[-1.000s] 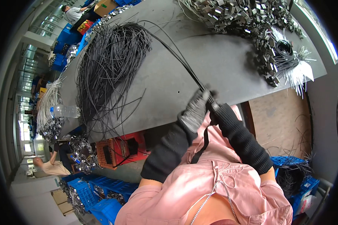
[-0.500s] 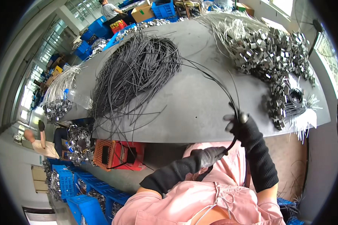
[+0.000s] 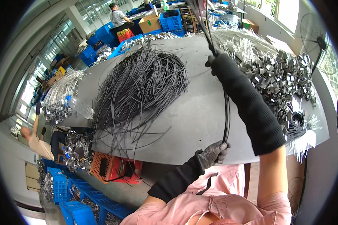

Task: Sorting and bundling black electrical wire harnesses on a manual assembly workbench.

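A workshop with at least five blue plastic crates (image 3: 171, 21) and one open brown cardboard box (image 3: 149, 24) spreads behind a wide matt grey table (image 3: 187, 131). One black wire-caged fan (image 3: 312, 36) stands at the right by the window. At least two other people are in view: one in a pale grey shirt (image 3: 118, 18) at the back and one in a beige shirt (image 3: 40, 146) at the far left.

On the table lies one large loose heap of thin black cables (image 3: 142, 82), its strands too many to count. Two groups of whitish cables lie apart, one on the left (image 3: 65, 83) and one on the right (image 3: 244, 44). Beside the right one is a pile of small silvery metal blocks (image 3: 278, 75), uncounted, with one black cable coil (image 3: 296, 119) near it. One clear plastic bottle with a blue cap (image 3: 81, 108) lies left of the heap.

The grey-gloved left hand (image 3: 215, 153), at the near edge, is clamped on a slim bunch of black strands (image 3: 227, 116), which runs upward behind the right sleeve. The dark-gloved right hand (image 3: 213, 62), held high, is closed around black strands that rise blurred above it; their number cannot be told.
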Tool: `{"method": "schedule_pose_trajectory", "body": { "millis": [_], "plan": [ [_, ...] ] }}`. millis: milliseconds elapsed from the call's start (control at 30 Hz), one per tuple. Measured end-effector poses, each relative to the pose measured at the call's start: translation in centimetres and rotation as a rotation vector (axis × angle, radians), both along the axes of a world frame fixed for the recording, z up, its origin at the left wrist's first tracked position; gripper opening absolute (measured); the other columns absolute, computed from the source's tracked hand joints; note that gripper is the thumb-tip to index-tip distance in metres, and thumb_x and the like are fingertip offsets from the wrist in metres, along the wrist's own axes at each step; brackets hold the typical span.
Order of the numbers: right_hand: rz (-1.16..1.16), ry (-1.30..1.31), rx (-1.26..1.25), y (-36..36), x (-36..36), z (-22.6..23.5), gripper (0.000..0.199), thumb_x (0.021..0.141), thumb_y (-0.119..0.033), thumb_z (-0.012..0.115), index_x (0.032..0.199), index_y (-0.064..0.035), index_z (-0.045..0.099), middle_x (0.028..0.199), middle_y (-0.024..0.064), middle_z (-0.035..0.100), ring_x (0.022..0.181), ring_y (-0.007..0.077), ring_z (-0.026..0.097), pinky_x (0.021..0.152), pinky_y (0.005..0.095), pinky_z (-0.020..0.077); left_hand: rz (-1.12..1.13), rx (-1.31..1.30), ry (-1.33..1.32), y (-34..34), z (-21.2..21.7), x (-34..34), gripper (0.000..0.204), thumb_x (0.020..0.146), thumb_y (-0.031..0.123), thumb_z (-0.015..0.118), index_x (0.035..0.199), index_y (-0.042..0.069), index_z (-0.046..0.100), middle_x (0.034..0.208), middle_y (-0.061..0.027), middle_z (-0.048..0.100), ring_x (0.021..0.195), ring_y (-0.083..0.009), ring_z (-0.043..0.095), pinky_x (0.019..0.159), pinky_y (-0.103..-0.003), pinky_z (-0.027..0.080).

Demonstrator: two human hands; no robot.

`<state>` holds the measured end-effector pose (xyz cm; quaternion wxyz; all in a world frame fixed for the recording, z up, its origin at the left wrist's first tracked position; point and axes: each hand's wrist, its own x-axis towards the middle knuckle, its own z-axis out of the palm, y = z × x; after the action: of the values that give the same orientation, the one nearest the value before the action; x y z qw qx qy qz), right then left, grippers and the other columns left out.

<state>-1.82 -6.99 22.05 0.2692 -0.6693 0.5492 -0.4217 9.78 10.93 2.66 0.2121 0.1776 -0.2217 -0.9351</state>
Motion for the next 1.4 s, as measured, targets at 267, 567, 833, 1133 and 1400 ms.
{"method": "schedule_pose_trajectory", "body": {
  "millis": [267,567,833,1133,1400],
  "plan": [
    [-0.089,0.403,0.419,1.7,-5.3,-21.4,0.053,0.086,-0.033,0.044,0.127,0.0016,0.039,0.098,0.0254,0.059,0.095,0.0315,0.057,0.083,0.0369,0.0436,0.233,0.222,-0.207,-6.8,-4.2,0.7,0.016,0.087,0.026,0.055,0.089,0.011,0.051,0.061,0.0042,0.040,0.048,-0.0073,0.036,0.042,-0.022,0.031],
    [-0.203,-1.068,0.532,17.4,-5.1,-28.1,0.052,0.091,-0.017,0.042,0.138,-0.0098,0.021,0.137,0.0116,0.035,0.120,0.0215,0.041,0.091,0.0279,0.0394,0.512,0.130,0.216,-8.6,-7.0,-3.1,0.014,0.086,0.015,0.054,0.098,0.010,0.056,0.095,-0.0072,0.061,0.091,-0.0249,0.057,0.083,-0.043,0.047],
    [-0.444,0.002,0.247,15.6,-2.4,-24.1,0.037,0.082,-0.017,0.048,0.114,-0.0004,0.041,0.086,0.0233,0.058,0.073,0.0335,0.060,0.064,0.0392,0.0465,0.516,0.019,-0.250,-4.6,-7.3,-6.4,0.028,0.084,0.027,0.059,0.107,0.011,0.055,0.099,-0.0033,0.058,0.093,-0.0181,0.054,0.082,-0.031,0.046],
    [-0.623,-0.216,0.414,10.0,-13.0,-30.2,0.053,0.087,-0.027,0.043,0.133,-0.0046,0.031,0.063,0.0149,0.058,0.063,0.0263,0.059,0.066,0.0354,0.0445,0.624,0.233,-0.450,-7.1,-13.0,-0.4,0.013,0.087,0.018,0.054,0.098,0.014,0.049,0.085,-0.0050,0.060,0.080,-0.0253,0.060,0.068,-0.042,0.051],
    [-0.527,0.640,0.222,-0.6,-25.3,-29.1,0.040,0.083,-0.027,0.047,0.113,-0.0016,0.049,0.079,0.0188,0.060,0.070,0.0278,0.060,0.072,0.0347,0.0462,0.510,0.105,-0.414,-7.2,-15.5,0.4,0.014,0.089,0.023,0.052,0.097,0.013,0.048,0.085,-0.0080,0.061,0.074,-0.0240,0.061,0.060,-0.039,0.055]
  ]
}}
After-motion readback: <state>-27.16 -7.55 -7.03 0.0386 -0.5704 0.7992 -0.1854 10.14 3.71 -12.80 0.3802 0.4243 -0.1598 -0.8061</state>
